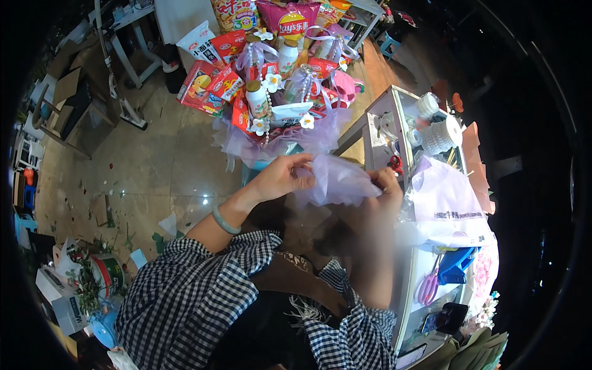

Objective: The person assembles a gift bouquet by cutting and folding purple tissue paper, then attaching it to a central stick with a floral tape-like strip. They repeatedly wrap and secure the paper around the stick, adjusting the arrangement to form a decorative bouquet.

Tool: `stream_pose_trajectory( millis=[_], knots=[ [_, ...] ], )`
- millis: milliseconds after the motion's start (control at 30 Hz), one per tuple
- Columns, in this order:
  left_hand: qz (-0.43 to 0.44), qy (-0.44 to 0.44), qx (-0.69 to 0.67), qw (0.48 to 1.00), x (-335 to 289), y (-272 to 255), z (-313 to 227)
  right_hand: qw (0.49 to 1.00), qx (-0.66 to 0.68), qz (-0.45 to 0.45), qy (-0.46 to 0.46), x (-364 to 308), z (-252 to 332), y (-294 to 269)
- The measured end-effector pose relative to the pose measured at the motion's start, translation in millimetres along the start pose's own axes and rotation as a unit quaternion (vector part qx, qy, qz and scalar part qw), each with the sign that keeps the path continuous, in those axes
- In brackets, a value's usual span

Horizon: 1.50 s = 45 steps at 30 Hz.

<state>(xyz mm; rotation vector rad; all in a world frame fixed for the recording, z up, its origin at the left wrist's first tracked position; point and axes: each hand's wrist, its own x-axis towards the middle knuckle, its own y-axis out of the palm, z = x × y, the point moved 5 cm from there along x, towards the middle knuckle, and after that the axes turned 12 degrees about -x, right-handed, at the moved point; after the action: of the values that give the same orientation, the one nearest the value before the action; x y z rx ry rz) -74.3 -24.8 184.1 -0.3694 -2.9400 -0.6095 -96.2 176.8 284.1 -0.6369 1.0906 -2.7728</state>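
Note:
A piece of sheer lilac tulle (338, 180) is stretched between my two hands in front of my body. My left hand (285, 177), with a pale bangle on its wrist, pinches the tulle's left edge between thumb and fingers. At the opposite edge my right hand (386, 190) grips a gathered part of it; that forearm is smeared by motion. Just beyond the tulle stands a large snack bouquet (271, 117), made of chip bags, red snack packets and small white bottles. White flowers, pearl strings and lilac ribbons decorate it, and ruffled lilac tulle (240, 145) wraps its base.
To the right is a white-framed workbench (404, 271) with ribbon rolls (441, 137), red-handled scissors (396, 164), a lilac plastic package (444, 197), pink scissors (428, 288) and a blue tool (457, 266). A chair (71, 105) stands at the left. Leaf scraps and a bucket (108, 274) are on the tiled floor.

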Motion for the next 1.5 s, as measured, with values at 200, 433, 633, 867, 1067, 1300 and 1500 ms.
stream_pose_trajectory(
  millis=[200,433,633,867,1067,1300,1500],
  knots=[
    [0.035,0.011,0.197,0.98,-12.4,6.4,-22.4,0.964,0.211,0.056,0.149,27.4,-17.5,-11.2],
    [-0.01,-0.063,0.081,0.995,-15.4,-8.4,-87.3,0.935,0.288,0.189,0.081,79.5,6.8,-20.7],
    [-0.038,-0.02,0.194,0.98,8.3,-20.9,-135.6,0.948,0.281,0.147,0.04,173.3,32.2,-0.1],
    [-0.081,0.047,0.365,0.926,36.6,-10.8,-129.3,0.964,0.237,0.118,0.022,258.3,43.9,43.2],
    [-0.096,0.046,0.183,0.977,44.5,-18.4,-107.6,0.921,0.343,0.167,-0.081,256.3,94.1,2.9],
    [-0.052,0.049,-0.094,0.993,57.8,-23.6,-101.0,0.934,0.353,0.054,-0.007,279.1,85.0,-31.7],
    [-0.091,-0.007,-0.176,0.98,66.4,-28.3,-95.3,0.949,0.262,0.135,0.109,297.4,11.9,36.9]
  ],
)
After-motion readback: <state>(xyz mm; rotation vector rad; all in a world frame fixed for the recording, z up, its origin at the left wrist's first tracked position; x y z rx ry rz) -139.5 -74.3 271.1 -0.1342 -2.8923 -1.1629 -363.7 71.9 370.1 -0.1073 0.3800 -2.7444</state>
